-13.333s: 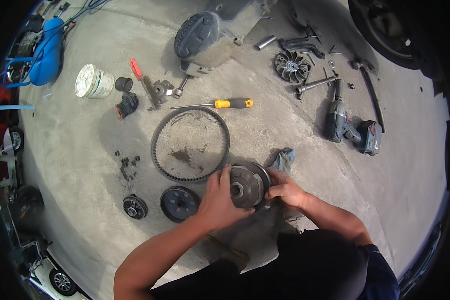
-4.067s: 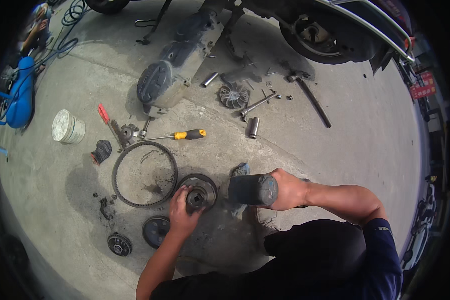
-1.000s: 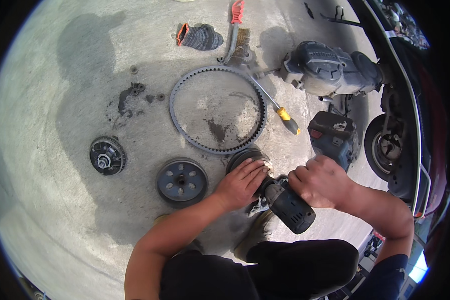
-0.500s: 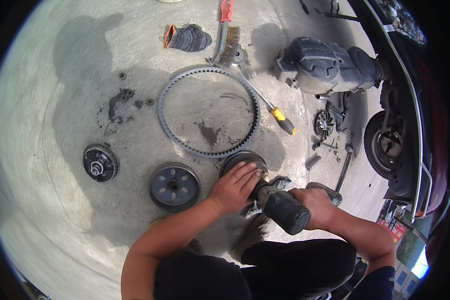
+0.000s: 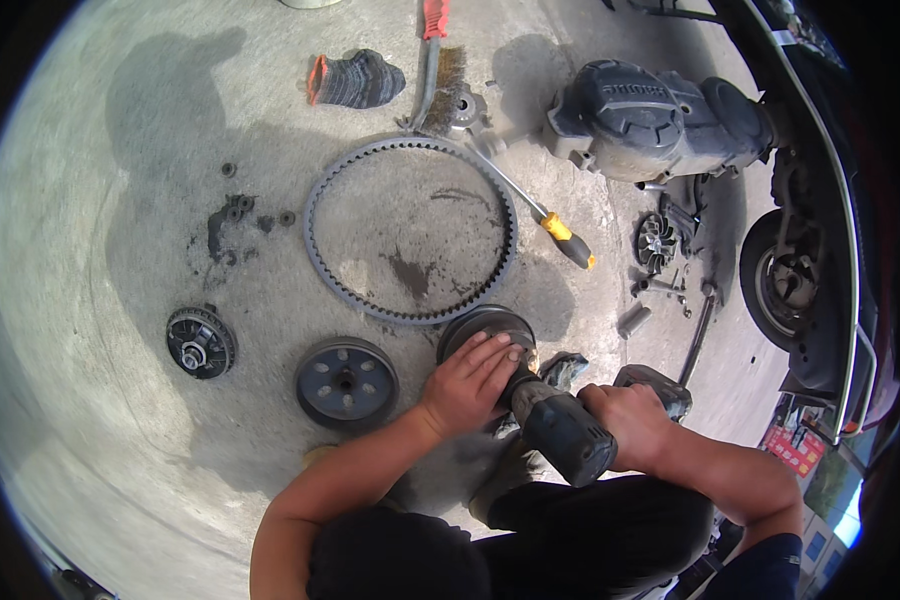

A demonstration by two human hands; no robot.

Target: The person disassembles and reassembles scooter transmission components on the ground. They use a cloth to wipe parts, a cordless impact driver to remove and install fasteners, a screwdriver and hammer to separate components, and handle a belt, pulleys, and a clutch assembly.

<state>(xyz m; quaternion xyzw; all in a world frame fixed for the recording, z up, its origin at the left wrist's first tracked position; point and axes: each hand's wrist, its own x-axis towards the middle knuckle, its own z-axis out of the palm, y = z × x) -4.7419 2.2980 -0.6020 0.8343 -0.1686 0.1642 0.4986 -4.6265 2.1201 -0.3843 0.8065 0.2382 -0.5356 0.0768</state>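
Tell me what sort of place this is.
Most likely a vehicle repair spot: a wheel on the right, a loose toothed belt on the ground, and a power tool in the right hand.

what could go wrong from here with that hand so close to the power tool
The bare left hand rests on the dark round metal part beside the nose of the black pistol-shaped power tool; if the part spun, it might pinch or scrape fingers. The crumpled blue-grey cloth lies near that nose and could perhaps snag.
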